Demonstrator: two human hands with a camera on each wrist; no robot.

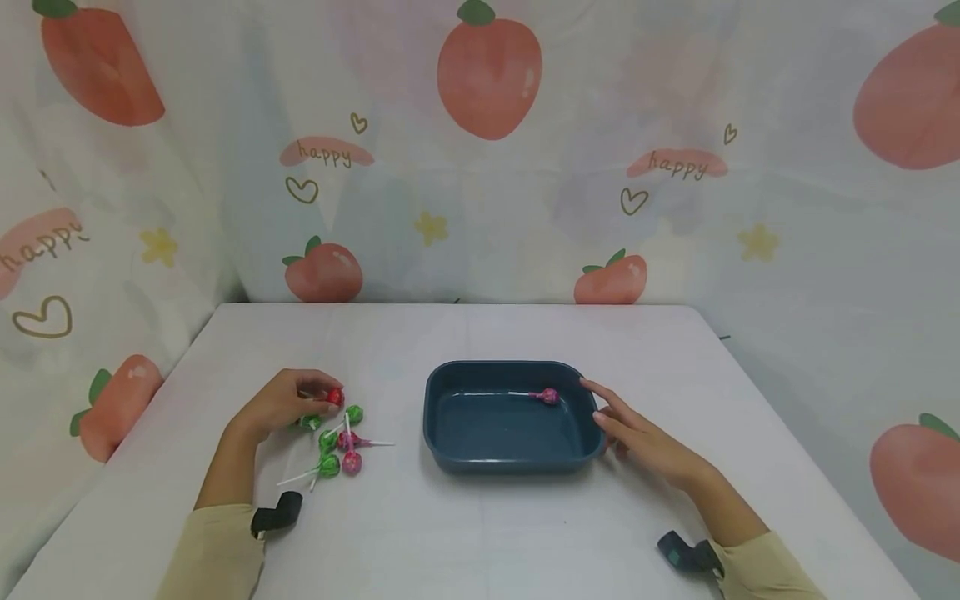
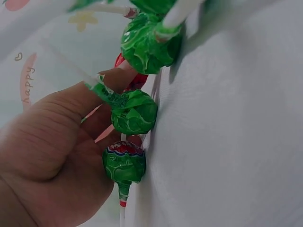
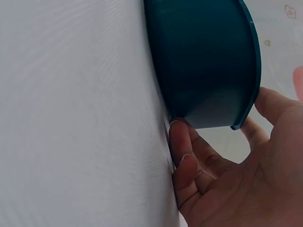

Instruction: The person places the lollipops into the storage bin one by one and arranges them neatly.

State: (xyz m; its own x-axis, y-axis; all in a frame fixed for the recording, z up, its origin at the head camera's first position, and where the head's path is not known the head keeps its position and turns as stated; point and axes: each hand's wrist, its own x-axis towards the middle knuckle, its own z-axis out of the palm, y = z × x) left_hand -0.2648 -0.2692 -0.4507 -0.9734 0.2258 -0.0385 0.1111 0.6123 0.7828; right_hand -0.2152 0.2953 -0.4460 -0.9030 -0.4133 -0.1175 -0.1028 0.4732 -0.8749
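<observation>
In the head view my left hand (image 1: 288,398) is at the left of the table, pinching a red-wrapped lollipop (image 1: 335,397) between thumb and fingers. Green-wrapped lollipops (image 1: 328,465) and pink ones (image 1: 352,462) lie in a loose pile beside and below it. The left wrist view has green lollipops (image 2: 135,112) in front of the thumb, partly hiding the red one. A dark blue rectangular tray (image 1: 510,460) stands at mid-table, one pink lollipop (image 1: 550,396) inside. My right hand (image 1: 637,433) touches the tray's right end, its fingers spread from rim to base.
White cloth covers the table (image 1: 465,542). A printed curtain (image 1: 480,208) hangs behind and along both sides. Black wrist cameras (image 1: 277,514) sit at the cuffs of both sleeves. White lollipop sticks point various ways in the pile.
</observation>
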